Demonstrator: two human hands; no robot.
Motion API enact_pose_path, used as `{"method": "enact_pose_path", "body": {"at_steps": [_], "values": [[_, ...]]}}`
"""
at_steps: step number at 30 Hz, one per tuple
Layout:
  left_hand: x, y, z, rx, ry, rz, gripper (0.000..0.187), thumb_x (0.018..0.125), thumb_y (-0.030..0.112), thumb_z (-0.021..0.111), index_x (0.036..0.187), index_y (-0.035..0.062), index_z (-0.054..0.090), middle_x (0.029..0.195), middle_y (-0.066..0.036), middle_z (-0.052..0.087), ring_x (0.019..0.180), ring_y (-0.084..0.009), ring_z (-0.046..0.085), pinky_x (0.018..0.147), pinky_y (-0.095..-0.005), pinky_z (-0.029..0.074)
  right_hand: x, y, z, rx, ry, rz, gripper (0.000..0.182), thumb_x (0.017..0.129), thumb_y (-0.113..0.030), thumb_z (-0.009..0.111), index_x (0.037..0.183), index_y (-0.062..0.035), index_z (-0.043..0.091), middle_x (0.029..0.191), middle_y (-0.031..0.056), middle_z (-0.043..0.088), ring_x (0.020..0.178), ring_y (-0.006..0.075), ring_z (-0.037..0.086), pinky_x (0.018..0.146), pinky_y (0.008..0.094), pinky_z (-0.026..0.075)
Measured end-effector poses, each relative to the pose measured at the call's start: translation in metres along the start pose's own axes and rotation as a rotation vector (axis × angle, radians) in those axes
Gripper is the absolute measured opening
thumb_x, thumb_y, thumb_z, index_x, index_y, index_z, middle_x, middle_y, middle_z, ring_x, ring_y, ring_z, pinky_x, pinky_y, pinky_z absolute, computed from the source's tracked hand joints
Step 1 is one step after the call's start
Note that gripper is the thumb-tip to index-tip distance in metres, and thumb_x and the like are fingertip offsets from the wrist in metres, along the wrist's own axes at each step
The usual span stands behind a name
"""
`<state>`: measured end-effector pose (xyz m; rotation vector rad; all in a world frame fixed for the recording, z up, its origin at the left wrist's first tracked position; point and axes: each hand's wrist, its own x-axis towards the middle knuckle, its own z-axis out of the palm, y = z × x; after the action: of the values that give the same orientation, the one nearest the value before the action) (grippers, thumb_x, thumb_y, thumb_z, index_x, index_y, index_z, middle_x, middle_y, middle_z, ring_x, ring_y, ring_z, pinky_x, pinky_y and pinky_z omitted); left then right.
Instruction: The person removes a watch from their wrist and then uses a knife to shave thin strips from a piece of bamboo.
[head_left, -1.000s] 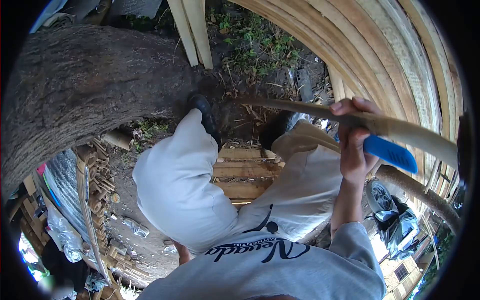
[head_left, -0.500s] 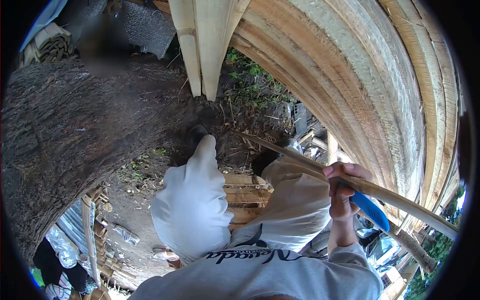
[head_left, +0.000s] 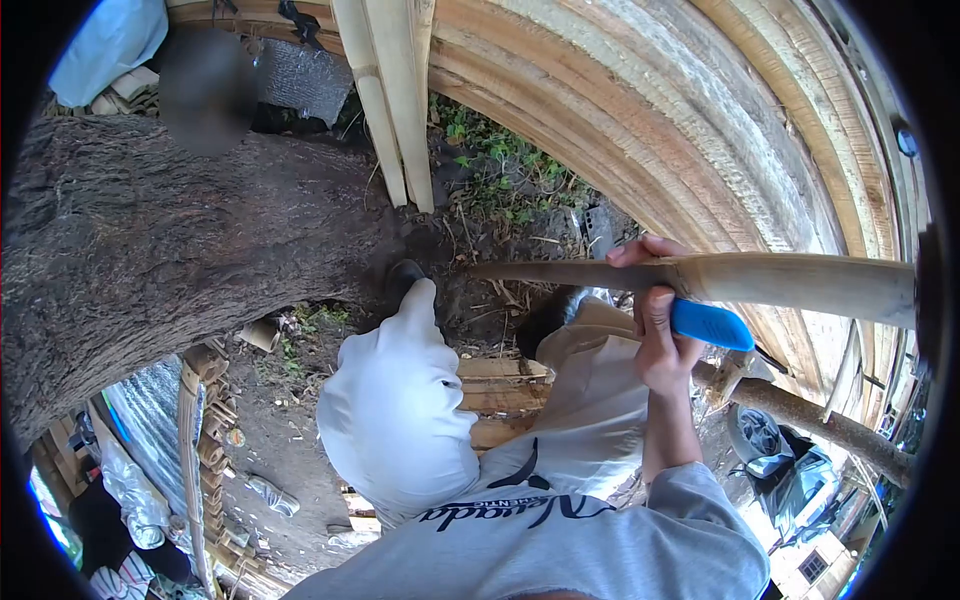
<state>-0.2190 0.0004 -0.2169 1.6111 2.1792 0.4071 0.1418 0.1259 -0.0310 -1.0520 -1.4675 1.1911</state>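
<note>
My right hand (head_left: pixel 660 310) is closed around a long split bamboo strip (head_left: pixel 800 285) and a blue handle (head_left: pixel 712 324). The strip lies nearly level across the view, its thin end near the ground by my feet and its wide end at the right edge. The handle sticks out below the strip, and whatever it belongs to is hidden by the hand. My left hand does not show.
A thick tree trunk (head_left: pixel 200 220) spans the left. Long wooden boards (head_left: pixel 640 110) curve across the upper right, with upright slats (head_left: pixel 397 110) at top centre. A pole (head_left: pixel 810 415) lies at the right. Wooden slats (head_left: pixel 500 395) are between my legs.
The bamboo strip has swung from a downward slant to nearly level, its wide end rising. My right hand has moved slightly up and left, still gripping it. The camera view has shifted.
</note>
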Motion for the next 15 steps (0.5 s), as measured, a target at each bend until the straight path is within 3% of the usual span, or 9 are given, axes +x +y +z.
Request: {"method": "enact_pose_path", "body": {"at_steps": [4, 6, 10, 15], "values": [[0.029, 0.054, -0.006, -0.045, 0.008, 0.029, 0.046, 0.084, 0.011, 0.067, 0.129, 0.0138, 0.063, 0.082, -0.006, 0.064, 0.071, -0.0208, 0.063, 0.062, -0.033, 0.053, 0.011, -0.003, -0.008, -0.023, -0.081, 0.004, 0.043, 0.104, -0.024, 0.055, 0.135, 0.005, 0.05, 0.113, 0.0207, 0.066, 0.11, 0.0307, 0.065, 0.099, 0.0453, 0.05], [0.04, 0.078, -0.001, -0.077, 0.001, 0.006, 0.046, 0.084, 0.011, 0.067, 0.129, 0.0144, 0.063, 0.082, -0.006, 0.064, 0.071, -0.0205, 0.063, 0.062, -0.0328, 0.053, 0.017, 0.006, -0.013, -0.076, -0.128, -0.096, 0.049, 0.105, -0.036, 0.055, 0.136, 0.0013, 0.048, 0.107, 0.0215, 0.068, 0.06, 0.0073, 0.052, 0.048, 0.0185, 0.034], [0.037, 0.118, -0.014, -0.095, -0.076, -0.154, 0.047, 0.084, 0.01, 0.067, 0.13, 0.0155, 0.063, 0.082, -0.006, 0.064, 0.071, -0.0199, 0.063, 0.062, -0.0324, 0.053, 0.027, 0.027, -0.02, -0.083, -0.146, -0.173, 0.058, 0.102, -0.051, 0.054, 0.135, -0.0031, 0.046, 0.098, 0.0197, 0.068, 0.053, 0.007, 0.047, 0.048, 0.02, 0.034], [0.037, 0.196, -0.094, -0.086, -0.203, -0.276, 0.048, 0.084, 0.009, 0.066, 0.131, 0.0169, 0.063, 0.082, -0.005, 0.064, 0.071, -0.0192, 0.063, 0.063, -0.032, 0.053, 0.049, 0.016, -0.014, -0.153, -0.148, -0.068, 0.054, 0.105, -0.047, 0.049, 0.138, -0.0039, 0.046, 0.103, 0.0209, 0.066, 0.048, 0.0056, 0.038, 0.049, 0.0198, 0.032]]}}
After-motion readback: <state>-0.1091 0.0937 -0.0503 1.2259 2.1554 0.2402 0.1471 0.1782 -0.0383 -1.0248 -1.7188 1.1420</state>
